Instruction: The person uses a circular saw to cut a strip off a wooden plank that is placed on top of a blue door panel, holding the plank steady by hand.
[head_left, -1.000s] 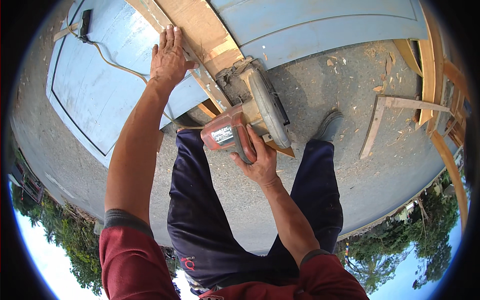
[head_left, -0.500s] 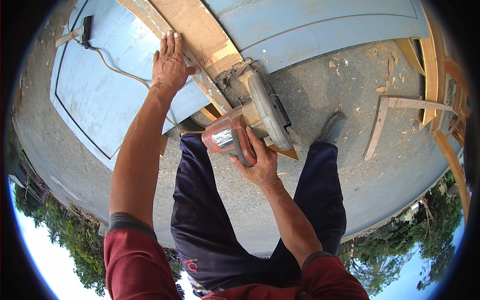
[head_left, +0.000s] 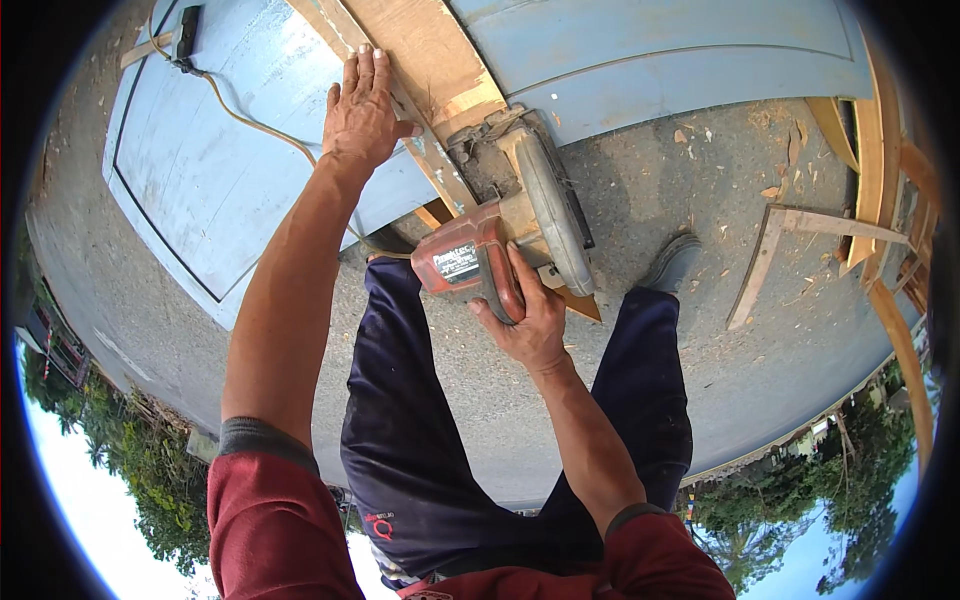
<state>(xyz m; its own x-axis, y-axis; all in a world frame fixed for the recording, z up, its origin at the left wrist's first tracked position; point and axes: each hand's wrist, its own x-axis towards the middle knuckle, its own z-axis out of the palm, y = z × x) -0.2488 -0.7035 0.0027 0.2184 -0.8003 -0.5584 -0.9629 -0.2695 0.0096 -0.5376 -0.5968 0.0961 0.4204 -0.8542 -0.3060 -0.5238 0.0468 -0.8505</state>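
Observation:
My left hand (head_left: 362,125) lies flat, fingers stretched out, on a narrow paint-flecked wooden strip (head_left: 440,170). That strip runs along a bare plywood board (head_left: 425,55). My right hand (head_left: 535,325) is wrapped round the rear handle of a red circular saw (head_left: 455,262) with a grey blade guard. The saw's base is at the near end of the board, beside the strip; the guard hides the blade, and whether it is cutting cannot be told. A tan power cord (head_left: 262,128) comes from the saw's left side.
Pale blue panels lie left (head_left: 200,190) and right (head_left: 650,60) of the board. A black cord connector (head_left: 186,35) rests on the left one. An L-shaped wooden frame (head_left: 765,250) and long planks (head_left: 872,150) lie at right. My boot (head_left: 672,262) stands on pavement scattered with chips.
The view has shifted slightly, so the board, saw and both hands appear a little farther right. My grip on the saw and my flat left hand look the same.

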